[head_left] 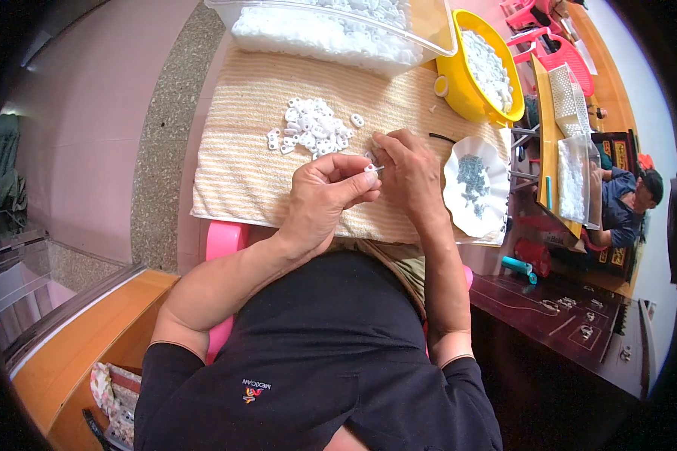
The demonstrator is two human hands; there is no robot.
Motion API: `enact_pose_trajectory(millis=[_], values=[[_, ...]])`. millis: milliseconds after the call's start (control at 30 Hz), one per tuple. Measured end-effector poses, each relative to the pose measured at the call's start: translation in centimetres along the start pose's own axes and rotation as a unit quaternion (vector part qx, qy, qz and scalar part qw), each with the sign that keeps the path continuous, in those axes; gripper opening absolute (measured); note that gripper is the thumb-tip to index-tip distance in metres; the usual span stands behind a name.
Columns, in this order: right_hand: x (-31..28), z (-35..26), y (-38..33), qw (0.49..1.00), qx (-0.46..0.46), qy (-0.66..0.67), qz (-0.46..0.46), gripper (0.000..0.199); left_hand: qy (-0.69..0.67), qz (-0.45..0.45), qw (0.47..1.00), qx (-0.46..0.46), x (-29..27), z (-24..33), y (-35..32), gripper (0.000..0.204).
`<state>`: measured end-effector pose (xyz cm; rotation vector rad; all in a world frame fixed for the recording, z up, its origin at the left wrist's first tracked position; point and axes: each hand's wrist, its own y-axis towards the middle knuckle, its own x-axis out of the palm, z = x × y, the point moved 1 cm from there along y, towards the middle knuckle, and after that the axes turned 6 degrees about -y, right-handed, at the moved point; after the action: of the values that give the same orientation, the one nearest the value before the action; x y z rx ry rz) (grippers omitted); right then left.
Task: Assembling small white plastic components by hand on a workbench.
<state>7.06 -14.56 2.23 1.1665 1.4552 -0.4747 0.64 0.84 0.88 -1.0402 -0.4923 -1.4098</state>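
— Where the two hands meet over the striped towel, what is listed?
— Item one: left hand, fingers closed in a pinch on a small white plastic piece. Item two: right hand, fingertips curled against the same piece; whether it grips cannot be told.
— Stock nearby?
— Loose pile of white pieces on the towel, just beyond the hands; white scalloped dish of small dark parts to the right; yellow bowl and clear bin of white pieces farther off.

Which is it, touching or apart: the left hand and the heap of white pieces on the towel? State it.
Apart. The head view shows the left hand raised near the right hand, pinching one small white piece, with bare striped towel between it and the heap of white pieces.
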Motion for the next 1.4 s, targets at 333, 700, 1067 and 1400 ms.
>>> enact_pose_trajectory(millis=[333,700,1067,1400], values=[[-3.1,0.0,-0.1,0.991,-0.023,-0.059,-0.114,0.022,0.002,0.002,1.000,-0.009,-0.2,0.0,0.1,0.014],[-1.7,1.1,0.6,0.996,-0.018,-0.006,-0.083,0.017,0.021,0.009,1.000,-0.012,-0.3,-0.2,0.2,0.014],[-1.6,0.7,0.6,0.990,-0.021,-0.030,-0.133,0.024,0.016,0.012,1.000,0.000,0.0,-0.2,0.2,0.014],[-2.0,1.9,-2.0,0.961,0.074,0.246,-0.098,0.028,0.019,0.013,1.000,-0.003,-0.1,-0.3,0.3,0.016]])
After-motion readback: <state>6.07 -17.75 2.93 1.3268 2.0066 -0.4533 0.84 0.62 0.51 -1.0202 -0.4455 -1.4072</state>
